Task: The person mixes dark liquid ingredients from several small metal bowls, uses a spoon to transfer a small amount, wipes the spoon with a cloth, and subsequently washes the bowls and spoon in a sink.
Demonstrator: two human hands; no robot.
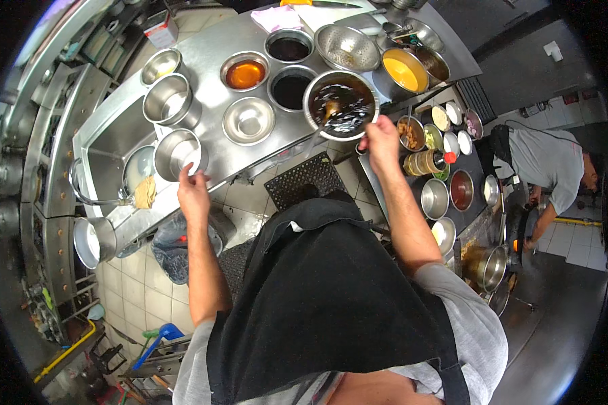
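Observation:
My right hand (381,142) grips the rim of a steel bowl of dark liquid (352,109), which tilts beside the counter's front edge. A spoon or ladle stands in that liquid. At the left, my left hand (193,190) touches the rim of an empty steel pot (175,154), with fingers apart. Between my hands stand an empty steel bowl (248,121), a bowl of amber liquid (245,74) and two containers of dark liquid (289,87). Behind the held bowl are a steel colander (347,48) and a pot of yellow-orange liquid (404,72).
A sink (111,152) with a faucet lies left. More steel pots (167,98) stand beside it. On the right, a side counter bears food containers (461,190) and a red-capped bottle (425,162). A co-worker (547,152) bends over the stove. A black mat (304,179) covers some floor.

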